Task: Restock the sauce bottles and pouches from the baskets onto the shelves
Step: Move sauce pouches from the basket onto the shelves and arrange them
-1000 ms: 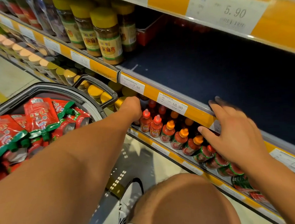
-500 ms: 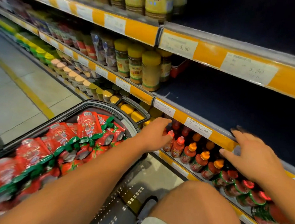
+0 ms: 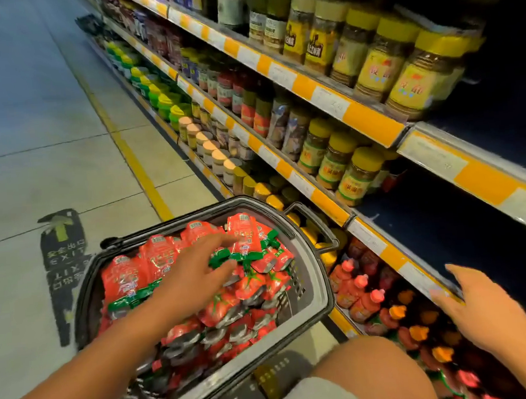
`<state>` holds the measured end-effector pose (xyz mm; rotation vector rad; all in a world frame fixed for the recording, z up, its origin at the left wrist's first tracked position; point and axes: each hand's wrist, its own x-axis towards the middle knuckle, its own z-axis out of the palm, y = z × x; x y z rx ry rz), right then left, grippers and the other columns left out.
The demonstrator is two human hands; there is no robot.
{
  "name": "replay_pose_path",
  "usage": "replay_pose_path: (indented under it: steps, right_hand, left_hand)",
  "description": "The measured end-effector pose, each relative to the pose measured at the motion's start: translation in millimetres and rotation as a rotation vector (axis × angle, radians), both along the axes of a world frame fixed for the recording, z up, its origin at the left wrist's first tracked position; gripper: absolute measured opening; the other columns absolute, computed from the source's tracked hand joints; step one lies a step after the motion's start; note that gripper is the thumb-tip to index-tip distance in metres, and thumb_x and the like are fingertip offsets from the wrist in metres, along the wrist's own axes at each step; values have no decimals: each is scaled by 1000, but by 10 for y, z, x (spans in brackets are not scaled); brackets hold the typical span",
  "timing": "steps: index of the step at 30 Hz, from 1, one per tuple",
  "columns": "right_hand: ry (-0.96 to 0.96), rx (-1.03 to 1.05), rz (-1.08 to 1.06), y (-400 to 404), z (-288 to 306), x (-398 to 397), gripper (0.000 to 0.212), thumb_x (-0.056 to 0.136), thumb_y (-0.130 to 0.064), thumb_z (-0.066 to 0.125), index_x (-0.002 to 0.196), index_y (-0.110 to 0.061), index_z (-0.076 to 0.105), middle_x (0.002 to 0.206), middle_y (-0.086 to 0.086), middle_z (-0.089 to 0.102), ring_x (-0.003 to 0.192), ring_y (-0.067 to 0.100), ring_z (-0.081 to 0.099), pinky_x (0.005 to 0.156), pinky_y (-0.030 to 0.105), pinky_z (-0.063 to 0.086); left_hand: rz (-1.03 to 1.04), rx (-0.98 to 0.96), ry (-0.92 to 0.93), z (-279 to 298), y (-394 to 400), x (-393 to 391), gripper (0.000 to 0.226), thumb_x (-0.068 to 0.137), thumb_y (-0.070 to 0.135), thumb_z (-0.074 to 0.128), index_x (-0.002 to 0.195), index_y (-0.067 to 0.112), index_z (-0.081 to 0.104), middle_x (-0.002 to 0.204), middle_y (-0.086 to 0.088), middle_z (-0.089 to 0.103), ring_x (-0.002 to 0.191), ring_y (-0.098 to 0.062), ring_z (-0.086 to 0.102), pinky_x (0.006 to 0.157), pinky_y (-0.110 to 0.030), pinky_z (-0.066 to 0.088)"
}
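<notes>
A grey shopping basket stands on the floor at centre, heaped with several red sauce pouches with green tops. My left hand hovers over the pile with fingers spread and straight, holding nothing. My right hand is open at the lower right, fingers relaxed, by the edge of the low shelf. Below that edge stand rows of red sauce bottles with red and orange caps. The shelf above them has a dark bare stretch.
Yellow-lidded jars fill the shelves above and to the left, running down the aisle. My bent knee is at the bottom centre, against the basket. A tiled floor with a yellow line and an exit arrow sticker lies to the left.
My left hand has left the bottles on the low shelf and swung left over the pouches in the basket. My right hand has stayed near the shelf edge. The view has tilted up and left.
</notes>
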<state>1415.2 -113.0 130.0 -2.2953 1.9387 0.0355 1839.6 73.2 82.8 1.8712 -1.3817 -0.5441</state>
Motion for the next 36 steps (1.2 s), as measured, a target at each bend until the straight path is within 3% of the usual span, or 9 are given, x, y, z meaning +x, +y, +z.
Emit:
replay_pose_path:
  steps: [6,9,12,17,21,24,27,30,36]
  right_hand:
    - [-287,-39,347,335,237,1503,58,94,-41,70,148,-36,48,146,-11,50,115,15,59,92,35,47]
    - [-343,27,556,569,160,2229,58,96,-41,69,149,-36,46,147,-17,44,129,6,48,106,29,43]
    - [-346,64,713,808,-62,2848,57,96,-33,70,148,-31,49,147,-14,46,135,9,45,110,25,37]
    - [-198,109,885,1144,-536,3500,63,95,-35,67,152,-33,42,156,-8,39,144,17,37,118,35,36]
    - [-88,139,931,1275,-770,3751,84,89,-44,73,159,-37,27,169,-4,22,154,23,23,125,40,23]
    - [-5,151,973,1297,-901,3863,96,89,-46,72,163,-38,11,172,-2,9,157,23,11,129,45,12]
    - [35,175,941,1352,-996,3928,94,92,-47,67,163,-41,6,170,-2,17,156,19,16,128,51,5]
    - [-31,136,872,1460,-1053,3918,87,93,-45,66,162,-41,14,163,-9,34,151,15,28,128,50,7]
    - [-97,51,820,1597,-1050,3870,61,94,-35,69,150,-26,47,134,-5,65,122,21,58,116,41,38]
  left_hand:
    - [283,-22,124,-48,549,778,32,92,20,72,120,35,67,117,24,67,112,7,60,97,-34,51]
    - [415,7,130,-95,808,1083,32,91,18,71,117,35,68,114,21,67,108,-3,62,90,-35,52]
    - [464,-6,84,-161,1046,1303,31,90,20,75,118,32,69,117,15,67,109,-7,62,93,-33,50]
    - [378,68,19,-387,1309,1388,37,87,23,78,118,38,64,121,19,59,115,-4,55,91,-12,38]
    - [177,231,-43,-624,1345,1258,70,85,43,75,149,39,45,160,17,30,146,-9,33,117,-27,29]
    - [122,340,-195,-827,1292,1163,90,86,53,69,161,38,23,170,13,8,155,-13,15,126,-36,13]
    - [203,242,-275,-919,1215,1149,75,90,42,71,156,36,36,165,10,29,151,-13,29,127,-39,15]
    - [239,163,-284,-967,1175,1172,65,84,34,80,144,33,55,148,13,52,138,-12,47,123,-39,24]
    - [231,163,-301,-1007,1241,1181,63,72,33,89,131,33,67,130,11,65,120,-14,58,109,-44,46]
